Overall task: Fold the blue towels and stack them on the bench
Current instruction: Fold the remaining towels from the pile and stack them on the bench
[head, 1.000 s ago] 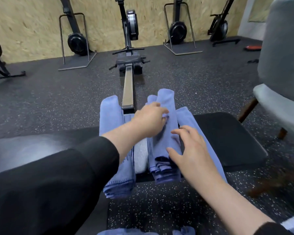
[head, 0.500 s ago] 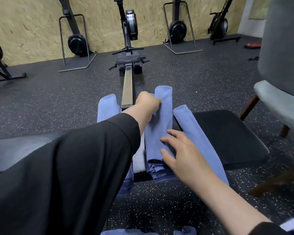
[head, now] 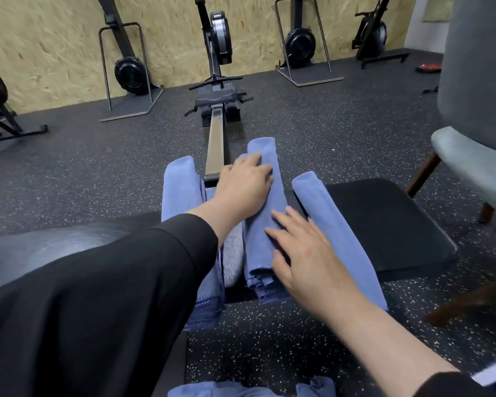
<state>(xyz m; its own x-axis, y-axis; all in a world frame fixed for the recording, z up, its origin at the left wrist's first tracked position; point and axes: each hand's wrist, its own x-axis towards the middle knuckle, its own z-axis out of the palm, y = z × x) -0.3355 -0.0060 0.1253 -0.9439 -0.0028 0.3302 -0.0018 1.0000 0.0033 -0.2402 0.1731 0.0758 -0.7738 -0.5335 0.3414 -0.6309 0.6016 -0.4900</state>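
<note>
Two hands lie flat on one folded blue towel [head: 259,224] draped across the black bench [head: 384,224]. The right hand [head: 307,253], nearest, rests its straight, spread fingers on the towel's near half. Just right of it lies another folded blue towel [head: 338,224]; just left, a grey towel [head: 232,253]. Beyond, the left hand [head: 244,187] presses relaxed fingers on the middle towel's far end. Left of that hand lies a third blue towel [head: 179,184]. Farther off stands a rowing machine [head: 216,90].
</note>
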